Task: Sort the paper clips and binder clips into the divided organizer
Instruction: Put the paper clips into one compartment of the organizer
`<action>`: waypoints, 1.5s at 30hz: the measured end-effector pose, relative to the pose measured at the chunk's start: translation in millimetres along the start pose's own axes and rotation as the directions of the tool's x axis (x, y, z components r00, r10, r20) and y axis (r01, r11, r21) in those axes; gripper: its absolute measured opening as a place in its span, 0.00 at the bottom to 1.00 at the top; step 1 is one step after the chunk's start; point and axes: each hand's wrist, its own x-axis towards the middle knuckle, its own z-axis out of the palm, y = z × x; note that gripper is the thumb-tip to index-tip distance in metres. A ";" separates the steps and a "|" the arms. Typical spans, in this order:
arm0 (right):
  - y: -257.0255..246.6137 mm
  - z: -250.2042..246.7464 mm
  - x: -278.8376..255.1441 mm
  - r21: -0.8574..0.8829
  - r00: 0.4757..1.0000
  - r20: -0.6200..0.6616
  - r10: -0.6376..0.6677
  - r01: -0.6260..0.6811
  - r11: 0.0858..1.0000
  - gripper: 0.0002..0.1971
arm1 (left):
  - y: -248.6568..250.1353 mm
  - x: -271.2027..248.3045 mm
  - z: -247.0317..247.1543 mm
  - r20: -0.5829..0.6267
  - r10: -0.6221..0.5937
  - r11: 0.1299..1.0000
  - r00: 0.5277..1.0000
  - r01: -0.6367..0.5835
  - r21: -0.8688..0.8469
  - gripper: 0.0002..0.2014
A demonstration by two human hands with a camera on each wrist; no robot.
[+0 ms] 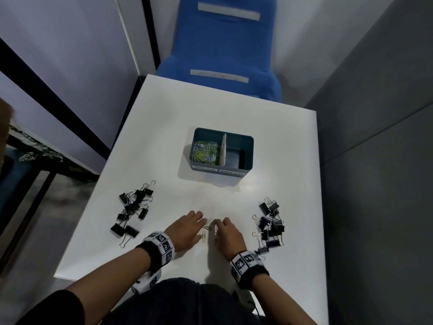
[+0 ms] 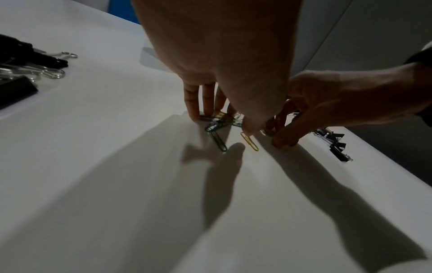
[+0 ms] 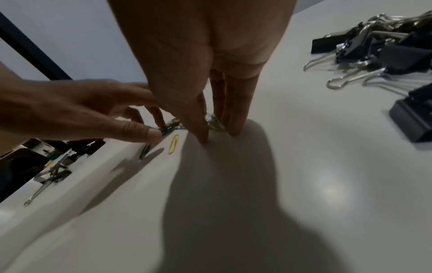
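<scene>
I see the left hand (image 1: 185, 233) low on the table (image 1: 269, 141), fingers straight and tips down on a few loose paper clips (image 2: 216, 121), thumb against them; whether any clip is really pinched I cannot tell. Right hand (image 1: 228, 235) just beside it, fingers also extended, tips pressing a small bunch of clips (image 3: 214, 122) to the table surface, nothing clearly gripped. One yellow paper clip (image 1: 204, 237) lies flat between the two hands, untouched. The organizer (image 1: 248, 148) sits beyond the hands, further up the table, well apart from them: its left compartment holds a heap of coloured paper clips (image 1: 206, 152), and I see no clips in its right compartment (image 1: 235, 157). Left of the organizer and nearer me, a black binder clip pile (image 1: 132, 211); right of it and nearer me, a second binder clip pile (image 1: 270, 225), near the right wrist. Blue chair (image 1: 225, 48) behind the organizer, past the table's far edge.
</scene>
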 end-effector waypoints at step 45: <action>0.0 17.5 13.8 -0.071 0.974 -0.139 -0.181 0.173 0.982 0.07 | 19.0 4.6 16.5 -0.031 -0.172 0.982 0.985 0.169 -0.086 0.22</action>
